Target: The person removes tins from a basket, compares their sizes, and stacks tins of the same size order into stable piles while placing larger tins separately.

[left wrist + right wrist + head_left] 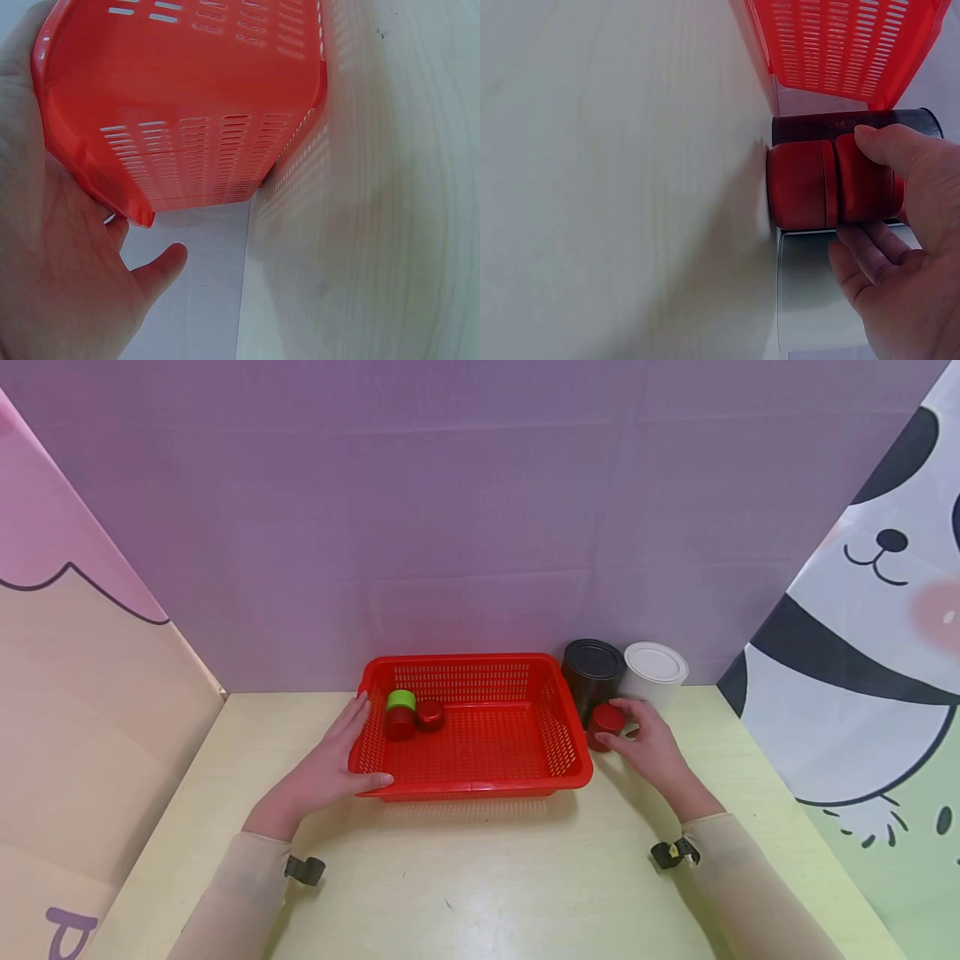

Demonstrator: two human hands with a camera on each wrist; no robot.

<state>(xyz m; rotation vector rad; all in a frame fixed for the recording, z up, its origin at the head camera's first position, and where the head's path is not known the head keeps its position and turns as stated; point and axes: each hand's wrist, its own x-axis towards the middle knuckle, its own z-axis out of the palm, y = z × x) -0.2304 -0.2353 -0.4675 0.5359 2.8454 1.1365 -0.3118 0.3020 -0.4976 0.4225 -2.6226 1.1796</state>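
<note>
A red plastic basket (472, 787) sits on the table. My left hand (330, 768) rests at its left front corner, fingers extended along the left rim and thumb (378, 779) on the front rim. In the left wrist view, the little finger (163, 271) sticks out away from the basket wall. My right hand (651, 745), just right of the basket, pinches a small red tin (866, 178) between thumb and fingers. That tin stands on top of a second red tin (799, 185). Inside the basket's left end are two red tins (399, 724) and a green one (401, 699).
Behind the right hand, a tall black canister (592, 664) and a white canister (655, 667) stand side by side near the purple back wall (480, 527). The black one is close to the basket's right side. Pale wooden table (480, 885) extends in front of the basket.
</note>
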